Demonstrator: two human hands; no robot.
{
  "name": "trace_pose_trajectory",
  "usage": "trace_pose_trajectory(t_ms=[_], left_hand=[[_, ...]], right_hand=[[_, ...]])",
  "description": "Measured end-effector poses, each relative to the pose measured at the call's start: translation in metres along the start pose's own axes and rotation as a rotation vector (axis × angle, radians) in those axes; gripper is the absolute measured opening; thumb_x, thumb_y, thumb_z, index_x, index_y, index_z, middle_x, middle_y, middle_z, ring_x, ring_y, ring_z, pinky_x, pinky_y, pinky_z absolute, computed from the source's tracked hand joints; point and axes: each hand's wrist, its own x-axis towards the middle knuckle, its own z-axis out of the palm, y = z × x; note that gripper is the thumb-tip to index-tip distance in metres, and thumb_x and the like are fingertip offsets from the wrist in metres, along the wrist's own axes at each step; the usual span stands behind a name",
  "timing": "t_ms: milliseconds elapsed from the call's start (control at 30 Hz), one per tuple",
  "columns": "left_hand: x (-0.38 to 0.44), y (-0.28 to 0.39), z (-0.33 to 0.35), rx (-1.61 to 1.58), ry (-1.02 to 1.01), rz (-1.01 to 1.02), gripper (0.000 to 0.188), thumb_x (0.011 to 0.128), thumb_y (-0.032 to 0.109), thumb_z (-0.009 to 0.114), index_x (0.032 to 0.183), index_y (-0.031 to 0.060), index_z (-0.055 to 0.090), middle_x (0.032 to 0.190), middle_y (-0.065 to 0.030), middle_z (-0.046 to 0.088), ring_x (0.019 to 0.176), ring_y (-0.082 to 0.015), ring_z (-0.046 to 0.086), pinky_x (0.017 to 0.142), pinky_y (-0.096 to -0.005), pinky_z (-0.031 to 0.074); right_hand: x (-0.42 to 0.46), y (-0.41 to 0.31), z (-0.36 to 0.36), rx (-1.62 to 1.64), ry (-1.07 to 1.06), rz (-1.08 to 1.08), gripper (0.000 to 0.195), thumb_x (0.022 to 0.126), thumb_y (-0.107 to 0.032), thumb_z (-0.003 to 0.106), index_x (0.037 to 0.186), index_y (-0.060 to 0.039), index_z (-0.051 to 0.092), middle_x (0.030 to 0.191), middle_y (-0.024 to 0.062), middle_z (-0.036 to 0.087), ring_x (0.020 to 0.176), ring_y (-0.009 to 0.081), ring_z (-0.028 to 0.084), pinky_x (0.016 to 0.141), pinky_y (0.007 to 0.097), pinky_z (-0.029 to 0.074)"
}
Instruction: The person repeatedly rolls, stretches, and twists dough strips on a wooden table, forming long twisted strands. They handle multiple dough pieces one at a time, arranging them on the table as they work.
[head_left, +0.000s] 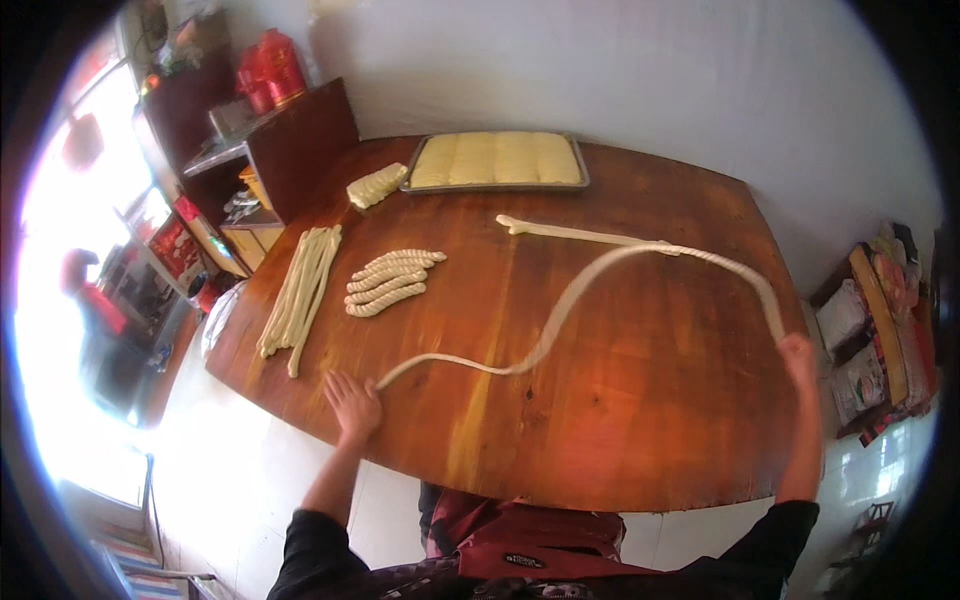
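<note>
A long rope of dough (559, 311) curves in an S across the wooden table (600, 450). My left hand (352, 401) lies on the table at the rope's left end, fingers spread; the end runs under or beside it. My right hand (797, 356), somewhat blurred, is closed around the right end near the table's right edge. Behind the rope lies another dough strip (574, 234), partly touching or crossed by it. Several twisted dough pieces (390, 289) rest left of centre. Farther left is a bundle of plain dough strips (300, 292).
At the back stands a metal tray (495, 187) filled with pale dough; a coiled or folded dough piece (376, 186) is beside it. A wooden cabinet (307, 142) with red containers (277, 67) adjoins the table's left rear. Bags and textiles (874, 337) are stacked at right.
</note>
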Motion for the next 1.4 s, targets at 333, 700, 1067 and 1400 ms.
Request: trace_pose_trajectory(t_ms=[333,700,1067,1400], left_hand=[[-0.131,-0.028,-0.081,-0.235,0.025,0.549,0.023,0.081,0.002,0.054,0.102,0.0038,0.062,0.085,-0.0116,0.066,0.078,-0.0301,0.065,0.071,-0.0418,0.051],[0.169,-0.340,-0.170,0.677,0.149,0.047,0.020,0.089,0.017,0.050,0.102,0.0063,0.063,0.102,-0.0143,0.062,0.096,-0.0301,0.060,0.081,-0.0434,0.047],[0.030,-0.314,-0.052,0.393,-0.108,-0.245,0.016,0.089,0.009,0.054,0.093,-0.0024,0.064,0.088,-0.0213,0.065,0.088,-0.0404,0.064,0.073,-0.0524,0.050],[0.081,-0.301,-0.115,0.414,0.365,-0.094,0.008,0.088,0.007,0.053,0.090,0.0076,0.061,0.088,-0.0115,0.063,0.085,-0.0296,0.064,0.076,-0.0387,0.053]], right_hand=[[-0.091,0.020,0.083,0.020,-0.258,0.271,0.014,0.085,-0.012,0.064,0.081,0.0002,0.068,0.062,0.0023,0.056,0.056,0.0103,0.051,0.052,0.0287,0.040],[0.048,0.142,-0.161,-0.520,0.251,0.038,0.024,0.095,-0.019,0.054,0.093,0.0029,0.064,0.084,0.0153,0.063,0.078,0.0200,0.058,0.077,0.0363,0.048],[-0.104,0.220,0.016,-0.104,0.020,-0.037,0.015,0.083,-0.018,0.072,0.089,-0.0050,0.068,0.080,0.0046,0.066,0.072,0.0192,0.061,0.067,0.0374,0.051],[-0.063,0.056,-0.002,-0.041,-0.252,0.419,0.015,0.089,-0.021,0.066,0.085,-0.0062,0.066,0.066,-0.0037,0.051,0.060,0.0053,0.044,0.052,0.0257,0.036]])
